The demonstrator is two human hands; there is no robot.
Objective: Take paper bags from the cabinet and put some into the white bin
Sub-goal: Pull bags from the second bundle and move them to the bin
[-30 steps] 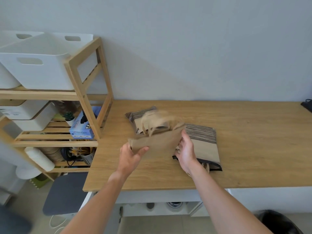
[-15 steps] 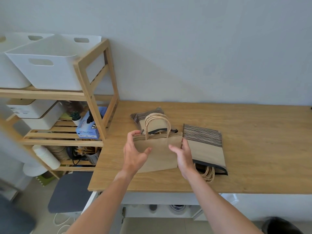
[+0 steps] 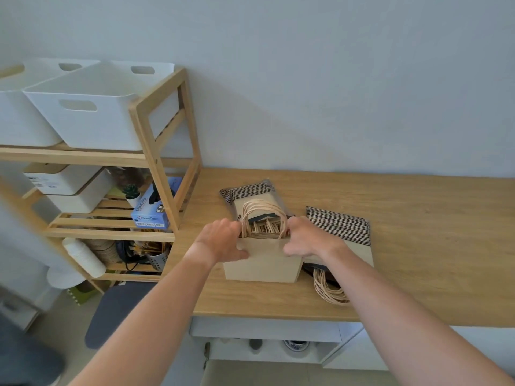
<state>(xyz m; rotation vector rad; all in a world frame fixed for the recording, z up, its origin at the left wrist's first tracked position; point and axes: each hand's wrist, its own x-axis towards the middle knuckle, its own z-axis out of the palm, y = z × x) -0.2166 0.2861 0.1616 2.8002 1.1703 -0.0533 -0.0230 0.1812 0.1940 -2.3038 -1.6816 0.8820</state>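
Note:
A stack of plain brown paper bags (image 3: 263, 264) with twisted paper handles stands upright on the wooden table (image 3: 418, 246). My left hand (image 3: 221, 240) grips its left top edge and my right hand (image 3: 309, 238) grips its right top edge. Behind the stack lies a striped paper bag (image 3: 246, 192), flat on the table. A second striped bag (image 3: 348, 232) lies to the right, partly under my right forearm, its handles (image 3: 328, 291) pointing toward me. Two white bins stand on top of the wooden shelf unit at the left; the nearer white bin (image 3: 92, 121) is open on top.
The wooden shelf unit (image 3: 164, 162) touches the table's left end. It holds white lidded boxes (image 3: 69, 188), a blue glove box (image 3: 152, 210), a small plant, a paper roll and a metal cup. A dark stool (image 3: 117, 310) stands below. Drawers sit under the table.
The brown bags went from tilted in the air to standing on the table. Both hands slid up from the bags' sides to the top edge by the handles.

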